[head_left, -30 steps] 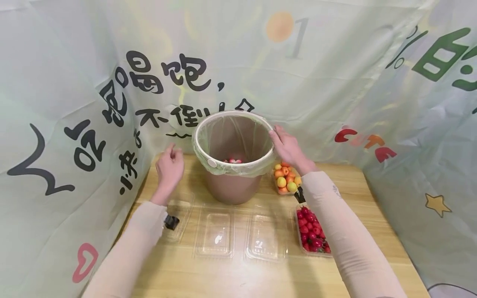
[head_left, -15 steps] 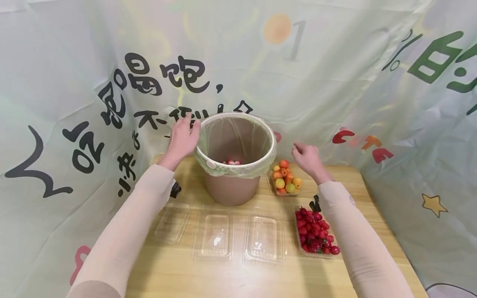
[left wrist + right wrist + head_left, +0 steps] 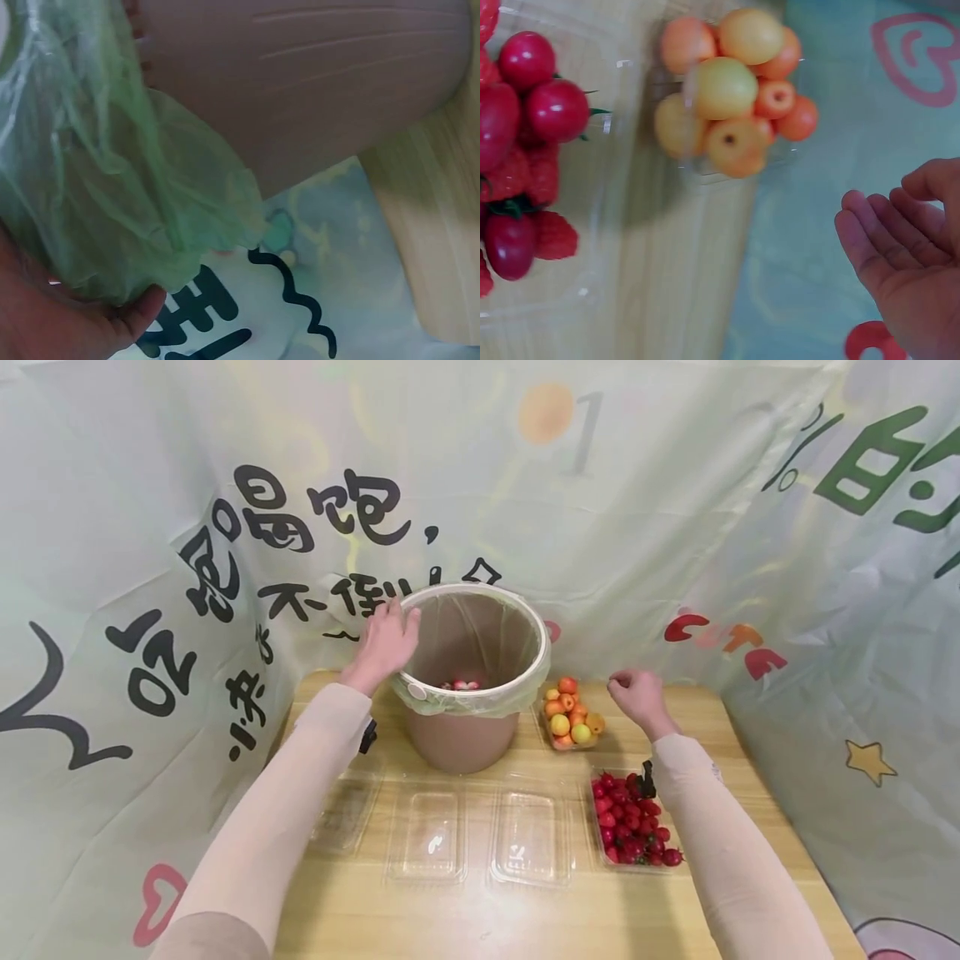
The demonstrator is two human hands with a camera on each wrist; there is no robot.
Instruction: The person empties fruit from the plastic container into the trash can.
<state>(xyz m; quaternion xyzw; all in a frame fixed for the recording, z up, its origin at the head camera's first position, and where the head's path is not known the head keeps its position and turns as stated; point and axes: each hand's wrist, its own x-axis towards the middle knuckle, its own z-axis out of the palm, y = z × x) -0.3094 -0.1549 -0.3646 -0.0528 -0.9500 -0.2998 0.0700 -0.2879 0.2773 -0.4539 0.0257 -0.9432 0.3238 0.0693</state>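
Observation:
A brown bin (image 3: 461, 739) with a white rim ring and a green bag liner (image 3: 480, 697) stands at the back middle of the wooden table (image 3: 705, 735); some red and white bits lie at its bottom. My left hand (image 3: 386, 639) rests flat against the bin's left rim, fingers fairly straight. In the left wrist view the palm (image 3: 60, 326) touches the hanging green bag (image 3: 112, 187) beside the bin wall (image 3: 315, 75). My right hand (image 3: 636, 692) hovers right of the bin, loosely curled and holding nothing (image 3: 904, 240), near a tray of orange and yellow fruit (image 3: 572, 717) (image 3: 735, 97).
A clear tray of red strawberries and tomatoes (image 3: 630, 822) (image 3: 525, 150) sits at the right front. Three empty clear trays (image 3: 427, 835) (image 3: 528, 839) (image 3: 345, 814) lie in a row before the bin. Printed cloth (image 3: 225, 527) walls in the table at the back and both sides.
My left hand rose from the table to the bin's left rim. My right hand let go of the right rim and dropped to the right, beside the orange fruit.

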